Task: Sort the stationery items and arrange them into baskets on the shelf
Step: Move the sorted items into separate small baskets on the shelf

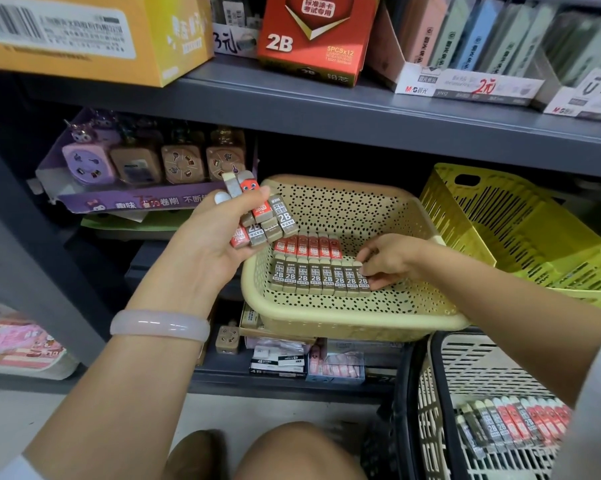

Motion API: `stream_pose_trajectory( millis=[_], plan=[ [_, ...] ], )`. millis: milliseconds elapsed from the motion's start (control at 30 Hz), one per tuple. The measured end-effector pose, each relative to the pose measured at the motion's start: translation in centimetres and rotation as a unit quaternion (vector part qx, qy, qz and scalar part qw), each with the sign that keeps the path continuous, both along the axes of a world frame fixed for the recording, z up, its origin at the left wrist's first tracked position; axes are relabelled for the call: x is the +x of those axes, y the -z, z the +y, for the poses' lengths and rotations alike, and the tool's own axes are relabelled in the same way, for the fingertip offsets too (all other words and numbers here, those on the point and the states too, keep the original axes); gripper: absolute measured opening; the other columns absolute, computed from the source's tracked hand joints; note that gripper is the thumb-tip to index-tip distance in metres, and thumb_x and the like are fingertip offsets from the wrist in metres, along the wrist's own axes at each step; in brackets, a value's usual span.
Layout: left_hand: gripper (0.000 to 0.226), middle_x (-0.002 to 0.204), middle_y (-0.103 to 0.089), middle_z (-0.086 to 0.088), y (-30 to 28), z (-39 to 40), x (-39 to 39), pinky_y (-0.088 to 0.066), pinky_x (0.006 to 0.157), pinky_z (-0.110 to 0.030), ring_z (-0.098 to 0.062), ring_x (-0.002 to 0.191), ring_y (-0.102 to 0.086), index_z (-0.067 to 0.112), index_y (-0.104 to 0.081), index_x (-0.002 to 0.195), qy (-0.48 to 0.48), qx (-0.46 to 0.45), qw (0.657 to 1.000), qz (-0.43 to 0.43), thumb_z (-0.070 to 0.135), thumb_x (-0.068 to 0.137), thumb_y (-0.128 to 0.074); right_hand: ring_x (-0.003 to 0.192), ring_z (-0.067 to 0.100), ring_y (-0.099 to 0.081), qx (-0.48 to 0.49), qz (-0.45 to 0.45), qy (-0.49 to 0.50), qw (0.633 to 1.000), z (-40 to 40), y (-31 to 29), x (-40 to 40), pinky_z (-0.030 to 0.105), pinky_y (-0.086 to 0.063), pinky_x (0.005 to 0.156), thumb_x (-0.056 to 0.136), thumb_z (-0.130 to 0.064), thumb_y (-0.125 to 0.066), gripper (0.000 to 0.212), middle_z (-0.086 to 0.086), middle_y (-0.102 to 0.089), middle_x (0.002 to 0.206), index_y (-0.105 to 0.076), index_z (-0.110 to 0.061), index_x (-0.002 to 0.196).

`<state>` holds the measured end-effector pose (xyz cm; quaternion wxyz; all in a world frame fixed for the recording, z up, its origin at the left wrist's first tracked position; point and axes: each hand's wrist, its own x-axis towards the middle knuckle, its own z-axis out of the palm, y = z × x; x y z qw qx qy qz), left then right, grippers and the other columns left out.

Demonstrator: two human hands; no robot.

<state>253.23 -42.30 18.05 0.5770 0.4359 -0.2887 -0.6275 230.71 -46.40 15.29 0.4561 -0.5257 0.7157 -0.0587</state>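
A beige perforated basket (327,317) juts out from the shelf. Inside it lie a row of grey 2B erasers (313,277) and, behind them, a row of red erasers (307,245). My left hand (205,240) grips a handful of mixed grey and red erasers (264,220) over the basket's left rim. My right hand (389,261) reaches into the basket and pinches the grey eraser (363,280) at the right end of the front row.
A cream crate with a black rim (441,410) at lower right holds more erasers (514,424). A yellow basket (521,237) sits to the right on the shelf. A purple sharpener display (136,199) stands at left. Boxes line the shelf above.
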Motion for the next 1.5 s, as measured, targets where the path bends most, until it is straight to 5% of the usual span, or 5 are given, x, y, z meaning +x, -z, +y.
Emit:
stream_pose_trajectory(
  millis=[200,400,800,1400,1500],
  plan=[
    [0.016,0.066,-0.072,0.004,-0.1,0.0,-0.2,-0.056,0.056,-0.029,-0.012,0.063,-0.070,0.021,-0.058,0.086,-0.002,-0.003,1.000,-0.007,0.013,0.079,-0.069,0.069,0.014,-0.060,-0.131,0.123,-0.090,0.980,0.3,-2.0,1.4,0.027,-0.056,0.073,0.093,-0.024,-0.053,0.032,0.006,-0.061,0.082,-0.057,-0.002,0.115],
    [0.017,0.077,-0.069,-0.001,-0.3,0.1,-0.6,-0.058,0.058,-0.030,-0.013,0.064,-0.070,0.019,-0.059,0.091,0.012,-0.017,0.999,-0.044,0.012,0.080,-0.069,0.079,0.009,-0.064,-0.163,-0.326,-0.125,0.923,1.2,-4.7,6.4,0.019,-0.054,0.070,0.092,-0.017,-0.055,0.019,0.004,-0.065,0.092,-0.055,-0.021,0.110],
    [0.015,0.086,-0.067,-0.008,-0.3,0.4,-0.7,-0.059,0.062,-0.032,-0.018,0.066,-0.070,0.020,-0.058,0.090,0.019,-0.017,0.999,-0.043,0.013,0.081,-0.068,0.074,0.018,-0.064,-0.085,0.208,-0.091,0.970,0.2,-2.4,-0.1,0.029,-0.056,0.073,0.093,-0.023,-0.053,0.032,0.010,-0.066,0.092,-0.055,-0.008,0.120],
    [0.013,0.085,-0.066,-0.008,-0.4,0.4,-0.8,-0.059,0.064,-0.034,-0.020,0.069,-0.068,0.018,-0.059,0.091,0.010,-0.015,0.999,-0.043,0.012,0.083,-0.066,0.072,0.018,-0.060,-0.097,0.240,-0.121,0.958,0.4,-1.6,0.4,0.027,-0.056,0.069,0.094,-0.016,-0.048,0.024,0.009,-0.061,0.096,-0.056,-0.011,0.117],
    [0.016,0.078,-0.065,-0.007,-0.5,0.6,-1.0,-0.059,0.059,-0.032,-0.018,0.061,-0.068,0.011,-0.056,0.094,0.023,-0.027,0.997,-0.066,0.014,0.083,-0.067,0.073,0.011,-0.061,-0.218,-0.002,-0.125,0.968,0.7,-3.4,2.4,0.025,-0.057,0.074,0.094,-0.026,-0.050,0.015,0.005,-0.062,0.090,-0.060,-0.018,0.103]
  ],
)
